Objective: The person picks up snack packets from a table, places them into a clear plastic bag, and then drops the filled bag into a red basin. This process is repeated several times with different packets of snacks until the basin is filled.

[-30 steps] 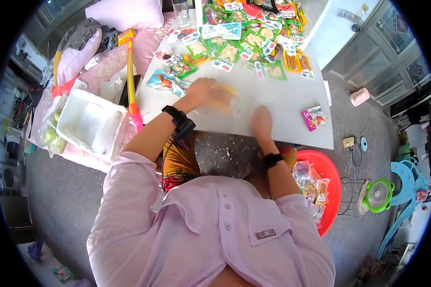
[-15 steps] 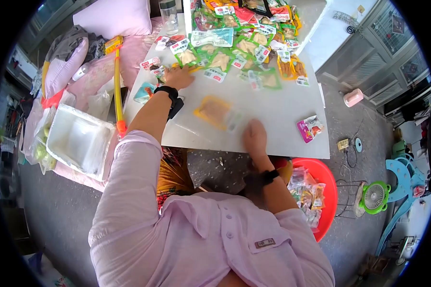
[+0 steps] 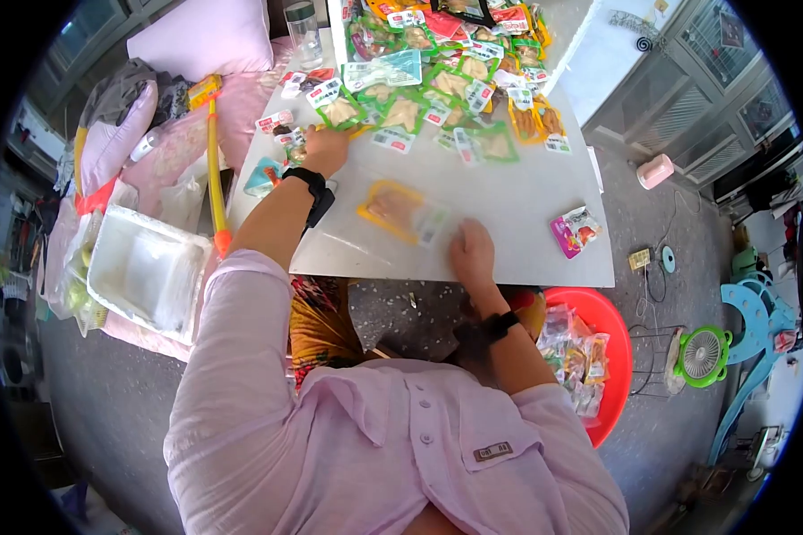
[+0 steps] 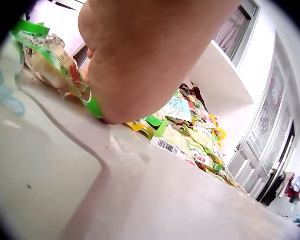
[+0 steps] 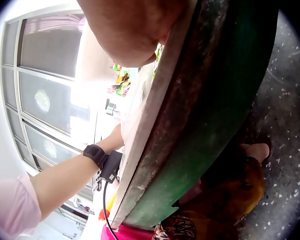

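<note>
My left hand (image 3: pixel 327 152) reaches to the far left of the table, its fingers at a green-edged food packet (image 3: pixel 292 143). In the left wrist view the fingers are partly hidden behind the palm and hold that packet (image 4: pixel 55 67), which stands tilted up. Near the table's front edge rests my right hand (image 3: pixel 471 252), fingers loosely curled, with nothing visible in it. A yellow-edged food packet (image 3: pixel 393 212) lies just left of it, slightly blurred. Beside my left wrist is a blue and white packet (image 3: pixel 263 176).
Many green- and yellow-edged packets (image 3: pixel 401 114) are heaped at the table's back. A purple packet (image 3: pixel 575 232) lies on the right. Below the table's right corner stands a red basin (image 3: pixel 617 357) with packets in it. A white foam box (image 3: pixel 201 299) sits on the left.
My left hand has left the yellow-edged packet and moved left to the green-edged one, where its fingers have curled. The yellow-edged packet now lies on the table. My right hand has shifted slightly toward me.
</note>
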`<state>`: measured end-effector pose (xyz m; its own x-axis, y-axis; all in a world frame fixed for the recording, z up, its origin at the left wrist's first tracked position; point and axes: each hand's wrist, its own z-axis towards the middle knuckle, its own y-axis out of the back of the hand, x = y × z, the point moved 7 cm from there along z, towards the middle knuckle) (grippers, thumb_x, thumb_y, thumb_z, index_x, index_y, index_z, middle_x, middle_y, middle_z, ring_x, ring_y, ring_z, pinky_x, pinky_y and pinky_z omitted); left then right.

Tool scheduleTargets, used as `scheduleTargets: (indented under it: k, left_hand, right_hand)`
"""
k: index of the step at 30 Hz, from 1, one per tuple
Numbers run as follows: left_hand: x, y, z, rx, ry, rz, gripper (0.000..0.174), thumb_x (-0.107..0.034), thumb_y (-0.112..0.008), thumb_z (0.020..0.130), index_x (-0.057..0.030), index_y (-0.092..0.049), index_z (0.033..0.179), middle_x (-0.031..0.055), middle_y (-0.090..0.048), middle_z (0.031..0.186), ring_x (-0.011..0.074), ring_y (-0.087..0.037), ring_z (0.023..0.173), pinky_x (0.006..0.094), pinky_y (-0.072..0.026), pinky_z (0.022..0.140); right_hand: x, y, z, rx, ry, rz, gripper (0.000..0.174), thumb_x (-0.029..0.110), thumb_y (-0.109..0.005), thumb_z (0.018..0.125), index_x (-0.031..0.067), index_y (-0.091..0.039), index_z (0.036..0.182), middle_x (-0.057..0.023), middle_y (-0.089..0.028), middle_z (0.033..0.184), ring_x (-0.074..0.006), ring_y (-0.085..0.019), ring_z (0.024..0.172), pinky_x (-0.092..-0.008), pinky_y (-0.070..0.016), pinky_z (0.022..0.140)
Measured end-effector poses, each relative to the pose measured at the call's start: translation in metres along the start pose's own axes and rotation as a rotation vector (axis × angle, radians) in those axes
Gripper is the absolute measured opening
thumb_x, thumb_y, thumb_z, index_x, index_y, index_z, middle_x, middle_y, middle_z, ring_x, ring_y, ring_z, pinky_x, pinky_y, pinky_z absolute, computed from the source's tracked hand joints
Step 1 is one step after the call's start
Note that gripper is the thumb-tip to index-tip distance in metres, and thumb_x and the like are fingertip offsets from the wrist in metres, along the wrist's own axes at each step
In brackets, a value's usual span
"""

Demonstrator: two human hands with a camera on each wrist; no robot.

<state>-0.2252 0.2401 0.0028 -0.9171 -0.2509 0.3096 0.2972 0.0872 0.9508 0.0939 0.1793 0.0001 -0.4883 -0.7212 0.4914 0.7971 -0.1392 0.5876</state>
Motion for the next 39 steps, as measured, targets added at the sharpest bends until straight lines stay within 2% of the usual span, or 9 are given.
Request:
scheduleTargets:
  k: [7, 13, 16, 20, 23, 26, 29, 32, 39]
  left_hand:
    - [0.003, 0.042, -0.014, -0.218, 0.029, -0.242, 0.018, -0.018, -0.045, 0.074, -0.0115, -0.057, 0.087, 0.0088, -0.06, 0.077, 0.0248, -0.058, 0.074, 0.038, -0.0404, 0.065]
    - [0.02, 0.072, -0.05, -0.088, 0.117, -1.221, 0.015, -0.02, -0.044, 0.079, -0.006, -0.047, 0.074, 0.0042, -0.052, 0.069, 0.017, -0.053, 0.062, 0.0302, -0.0435, 0.062]
    - [0.0, 0.066, -0.074, 0.116, 0.173, -2.178, 0.008, -0.014, -0.046, 0.078, -0.0077, -0.047, 0.073, 0.0025, -0.05, 0.073, 0.0151, -0.052, 0.07, 0.0312, -0.0449, 0.066]
    - [-0.017, 0.078, -0.109, 0.254, -0.028, -2.205, 0.005, -0.009, -0.047, 0.077, -0.0089, -0.046, 0.072, -0.0012, -0.048, 0.076, 0.0138, -0.051, 0.074, 0.0303, -0.0448, 0.068]
    - [-0.033, 0.085, -0.136, 0.25, -0.045, -2.185, 0.005, -0.01, -0.048, 0.077, -0.0087, -0.047, 0.072, -0.0005, -0.048, 0.074, 0.0125, -0.05, 0.072, 0.0279, -0.0437, 0.064]
    - [-0.053, 0.116, -0.166, -0.15, -0.309, -1.254, 0.006, -0.004, -0.046, 0.074, -0.0076, -0.047, 0.07, 0.0008, -0.051, 0.076, 0.017, -0.052, 0.073, 0.0292, -0.0432, 0.066]
    - [-0.102, 0.149, -0.227, -0.642, -0.702, -0.774, 0.004, -0.003, -0.05, 0.068, -0.0051, -0.047, 0.068, 0.0051, -0.053, 0.081, 0.0231, -0.053, 0.075, 0.0328, -0.0428, 0.067]
    - [-0.141, 0.155, -0.27, -0.621, -0.93, -0.657, 0.01, -0.007, -0.054, 0.062, -0.0045, -0.046, 0.068, 0.0082, -0.053, 0.085, 0.0263, -0.052, 0.077, 0.0356, -0.0428, 0.069]
    - [-0.169, 0.149, -0.303, -0.656, -0.996, -0.703, 0.013, -0.012, -0.055, 0.058, -0.0065, -0.048, 0.068, 0.0072, -0.052, 0.09, 0.0225, -0.051, 0.084, 0.0361, -0.0419, 0.075]
  right_hand:
    - [0.0, -0.001, -0.001, 0.002, -0.021, -0.012, 0.016, -0.001, -0.048, 0.066, -0.0007, -0.051, 0.082, -0.0187, -0.054, 0.091, -0.0346, -0.051, 0.084, -0.0402, -0.0425, 0.071]
    - [-0.008, -0.007, -0.003, 0.026, -0.034, -0.013, 0.017, -0.001, -0.047, 0.065, -0.0008, -0.05, 0.082, -0.0169, -0.054, 0.086, -0.0349, -0.05, 0.081, -0.0414, -0.0422, 0.069]
    - [-0.007, -0.003, -0.004, -0.043, 0.023, -0.001, 0.016, 0.0, -0.048, 0.066, -0.0007, -0.05, 0.082, -0.0165, -0.054, 0.084, -0.0338, -0.051, 0.077, -0.0393, -0.043, 0.067]
    - [-0.026, -0.001, -0.003, -0.006, -0.181, 0.157, 0.011, 0.006, -0.05, 0.073, 0.0003, -0.05, 0.082, -0.0149, -0.055, 0.083, -0.0279, -0.054, 0.07, -0.034, -0.044, 0.062]
    - [-0.018, 0.017, -0.006, -0.003, -0.765, 0.788, 0.02, 0.019, -0.051, 0.08, 0.0015, -0.048, 0.089, -0.0127, -0.056, 0.082, -0.0232, -0.054, 0.067, -0.0301, -0.0437, 0.059]
    - [-0.02, 0.012, -0.011, 0.324, -0.448, 0.766, 0.035, 0.033, -0.046, 0.082, 0.0022, -0.045, 0.097, -0.0116, -0.057, 0.084, -0.0225, -0.056, 0.071, -0.0304, -0.0446, 0.057]
    - [0.011, 0.015, -0.041, 0.533, -1.199, 1.587, 0.047, 0.045, -0.04, 0.083, 0.0036, -0.043, 0.105, -0.0118, -0.057, 0.089, -0.0239, -0.057, 0.076, -0.0316, -0.0467, 0.059]
    - [0.029, 0.027, -0.056, 0.774, -1.167, 1.749, 0.045, 0.042, -0.04, 0.083, 0.0063, -0.043, 0.11, -0.0107, -0.056, 0.096, -0.0246, -0.056, 0.086, -0.0364, -0.0483, 0.065]
    - [0.006, 0.052, -0.099, 0.721, -1.17, 1.638, 0.04, 0.011, -0.05, 0.07, 0.0074, -0.045, 0.11, -0.0077, -0.055, 0.1, -0.0229, -0.054, 0.091, -0.0405, -0.0482, 0.071]
